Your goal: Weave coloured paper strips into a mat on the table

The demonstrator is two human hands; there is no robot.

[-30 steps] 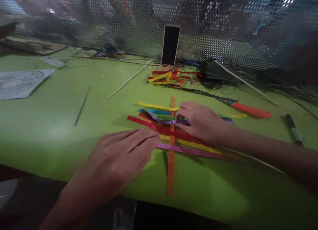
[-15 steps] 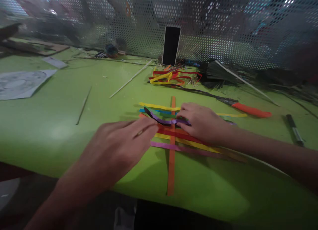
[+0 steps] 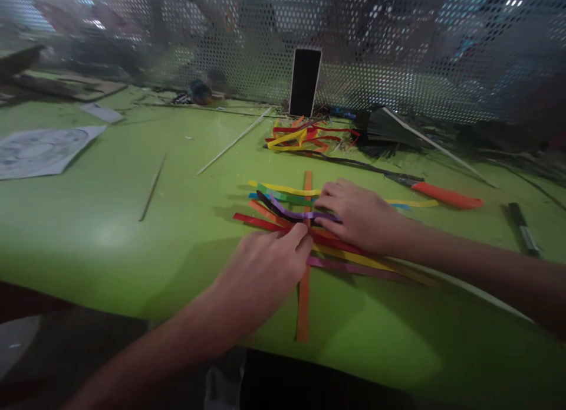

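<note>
Strips [image 3: 336, 266] fan across the orange strip [image 3: 303, 315] near the table's [image 3: 375, 339] front edge. Left hand [image 3: 265, 268] bunched at crossing, right hand [image 3: 362, 215] curled at purple strip [image 3: 287, 213], likely steadying the layout; can't tell if either grip pinches.

A plain, glossy lime-green tabletop [image 3: 110, 221] is crossed by a flat orange strip [image 3: 303, 310]; orange-red is shown on the pliers' long handle [image 3: 446, 196].
</note>
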